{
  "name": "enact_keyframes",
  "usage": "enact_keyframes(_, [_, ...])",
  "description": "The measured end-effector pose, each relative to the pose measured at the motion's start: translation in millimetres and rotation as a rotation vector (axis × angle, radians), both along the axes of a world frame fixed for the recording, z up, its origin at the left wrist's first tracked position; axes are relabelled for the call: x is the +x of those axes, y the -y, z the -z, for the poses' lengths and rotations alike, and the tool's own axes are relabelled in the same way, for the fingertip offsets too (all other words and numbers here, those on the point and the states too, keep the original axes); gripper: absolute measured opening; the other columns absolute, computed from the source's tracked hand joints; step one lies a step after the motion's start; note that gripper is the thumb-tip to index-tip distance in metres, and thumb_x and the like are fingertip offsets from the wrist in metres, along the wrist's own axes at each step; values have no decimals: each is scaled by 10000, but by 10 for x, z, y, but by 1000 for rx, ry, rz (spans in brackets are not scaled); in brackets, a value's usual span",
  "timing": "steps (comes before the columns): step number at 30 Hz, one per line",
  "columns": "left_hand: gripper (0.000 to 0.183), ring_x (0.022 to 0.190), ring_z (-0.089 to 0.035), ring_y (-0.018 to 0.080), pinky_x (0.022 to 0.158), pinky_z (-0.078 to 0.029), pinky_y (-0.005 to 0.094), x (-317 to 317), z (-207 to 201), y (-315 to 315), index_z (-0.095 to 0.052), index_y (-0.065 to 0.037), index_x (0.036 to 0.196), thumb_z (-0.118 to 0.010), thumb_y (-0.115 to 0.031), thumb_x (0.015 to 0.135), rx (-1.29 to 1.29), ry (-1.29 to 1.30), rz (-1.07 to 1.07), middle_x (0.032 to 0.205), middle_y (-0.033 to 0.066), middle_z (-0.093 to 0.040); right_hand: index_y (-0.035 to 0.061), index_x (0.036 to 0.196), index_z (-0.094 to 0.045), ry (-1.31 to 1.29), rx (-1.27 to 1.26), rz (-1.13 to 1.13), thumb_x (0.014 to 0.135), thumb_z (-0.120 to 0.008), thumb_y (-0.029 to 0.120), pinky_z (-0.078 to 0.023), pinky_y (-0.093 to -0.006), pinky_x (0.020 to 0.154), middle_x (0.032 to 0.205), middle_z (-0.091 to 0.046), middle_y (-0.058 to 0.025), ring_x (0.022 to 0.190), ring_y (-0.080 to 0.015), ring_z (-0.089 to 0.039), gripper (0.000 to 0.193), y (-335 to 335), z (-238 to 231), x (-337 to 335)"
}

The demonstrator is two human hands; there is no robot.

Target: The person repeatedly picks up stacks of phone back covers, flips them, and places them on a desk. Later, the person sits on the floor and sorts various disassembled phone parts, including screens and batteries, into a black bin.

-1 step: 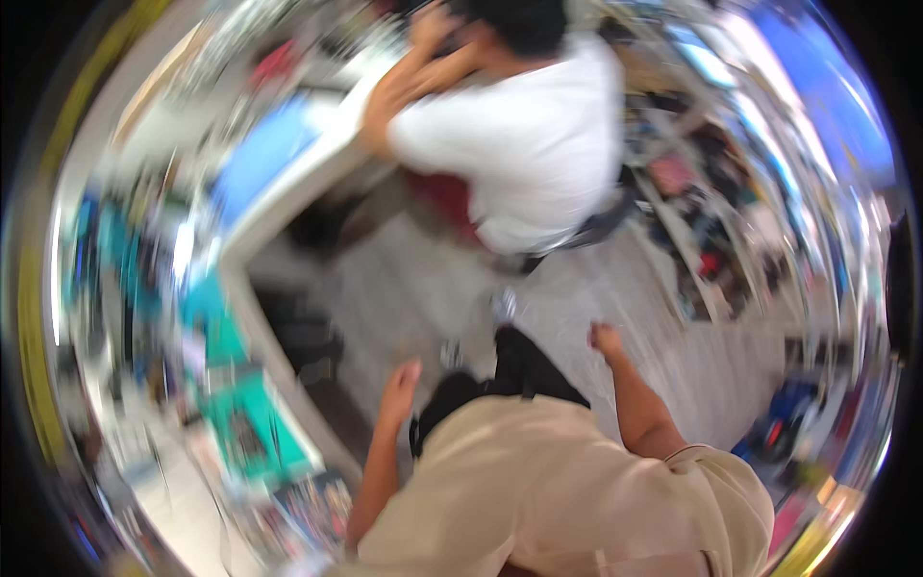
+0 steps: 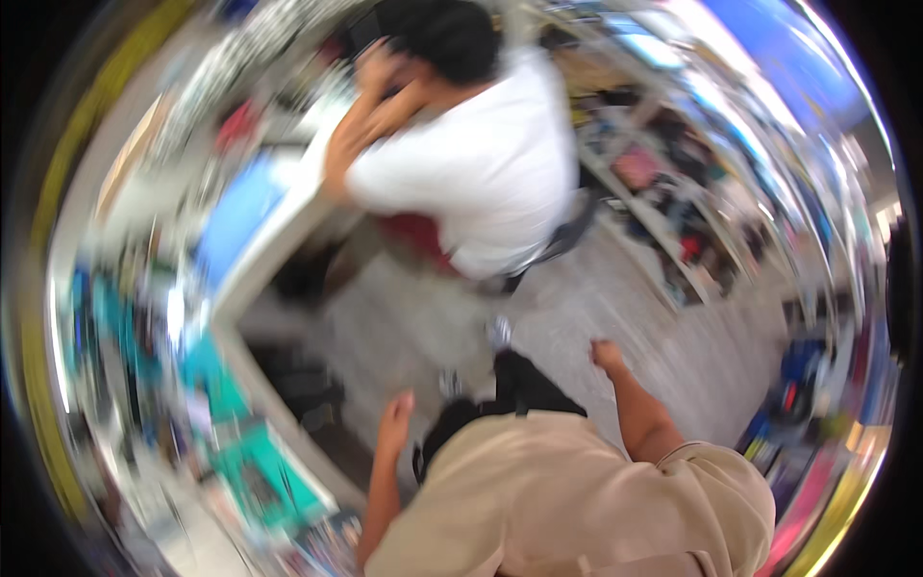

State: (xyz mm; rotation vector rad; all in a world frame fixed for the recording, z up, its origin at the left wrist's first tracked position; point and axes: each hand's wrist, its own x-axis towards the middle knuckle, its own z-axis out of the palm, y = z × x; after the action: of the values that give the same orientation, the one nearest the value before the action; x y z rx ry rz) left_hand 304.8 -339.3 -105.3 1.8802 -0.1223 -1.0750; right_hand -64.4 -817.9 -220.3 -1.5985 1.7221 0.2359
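My left hand (image 2: 395, 418) hangs beside my left hip, touching nothing I can see; motion blur smears its fingers. Held out over the floor on the right, my right hand (image 2: 606, 354) has its fingers curled in, with no object showing in it. My beige shirt (image 2: 577, 490) fills the lower middle, above dark trousers (image 2: 524, 380). The left side of a white-edged table (image 2: 274, 385) is the thing nearest my left hand. On that table lies a green mat (image 2: 264, 476) with a dark item on it.
A person in a white shirt (image 2: 481, 163) sits ahead at the table, hands raised to the head. Blue sheet material (image 2: 238, 221) lies on the table nearby. Shelving (image 2: 663, 207) packed with mixed items stands at the right. Grey floor (image 2: 567, 308) runs between.
My view has shifted, so the seated person and table appear farther left and slightly lower. Both my hands sit a little lower in the picture, otherwise much the same.
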Motion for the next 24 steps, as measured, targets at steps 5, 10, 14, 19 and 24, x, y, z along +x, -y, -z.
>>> enact_keyframes(5, [457, 1098, -690, 183, 1025, -523, 339, 353, -360, 689, -720, 7, 1361, -674, -373, 1110, 19, 136, 205, 1196, 75, -774, -9, 916, -797, -69, 25, 215, 1028, -663, 434, -619, -448, 730, 822, -798, -156, 735, -282, -772, 476, -271, 186, -1928])
enact_keyframes(10, [467, 1133, -695, 199, 1044, -524, 349, 44, -494, 2303, -722, -11, 1379, -682, -383, 1099, -74, 114, 451, 1215, 87, -778, 36, 877, -848, -5, 60, 280, 1018, -636, 521, -610, -462, 876, 927, -828, -178, 883, -336, -798, 549, -219, 74, -2375])
enact_keyframes(14, [513, 1210, -702, 223, 1066, -528, 374, -786, -456, 3664, -707, -10, 1402, -685, -420, 1095, -91, 211, 785, 1259, 138, -777, 35, 976, -851, 65, 16, 317, 1025, -646, 504, -608, -444, 859, 864, -832, -130, 823, -280, -804, 514, 307, -284, -2817])
enact_keyframes(19, [522, 1322, -663, 377, 1132, -507, 454, -1676, -463, 4955, -709, -59, 1402, -701, -458, 1065, -86, 362, 1187, 1409, 202, -718, -57, 1051, -775, 301, -79, 538, 1059, -705, 324, -605, -373, 657, 832, -804, -175, 638, -218, -747, 388, 1217, -836, -3395])
enact_keyframes(24, [545, 1381, -624, 370, 1188, -464, 451, -1987, -844, 5878, -704, -48, 1418, -672, -474, 1080, -68, 368, 1109, 1443, 198, -705, -82, 1133, -737, 390, -173, 591, 1074, -700, 268, -615, -362, 641, 928, -801, -151, 657, -211, -732, 357, 2366, -1219, -3620])
